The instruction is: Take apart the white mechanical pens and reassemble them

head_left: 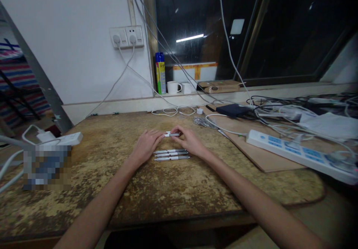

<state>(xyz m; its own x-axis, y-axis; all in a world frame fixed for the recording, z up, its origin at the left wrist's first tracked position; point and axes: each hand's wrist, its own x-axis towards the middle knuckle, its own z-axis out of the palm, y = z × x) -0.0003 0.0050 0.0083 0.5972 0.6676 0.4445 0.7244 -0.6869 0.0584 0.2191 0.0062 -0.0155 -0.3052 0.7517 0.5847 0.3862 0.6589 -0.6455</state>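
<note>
Both my hands meet at a white and grey pen (pixel 168 134), held level just behind a row of similar pens. My left hand (pixel 147 144) pinches its left end between thumb and fingers. The other end sits in the closed fingertips of my right hand (pixel 188 140). Nearer to me, several white pens (pixel 171 154) with grey ends lie side by side on the worn wooden table (pixel 167 189), roughly parallel to the held pen. My fingers cover both ends of the held pen in part.
A long white power strip (pixel 296 152) rests on a brown board (pixel 260 159) at the right, amid tangled cables. Crumpled clear plastic (pixel 205 121) lies behind my right hand. On the sill stand a spray can (pixel 160 73) and a white mug (pixel 173 87). A smaller power strip (pixel 69 139) is at left.
</note>
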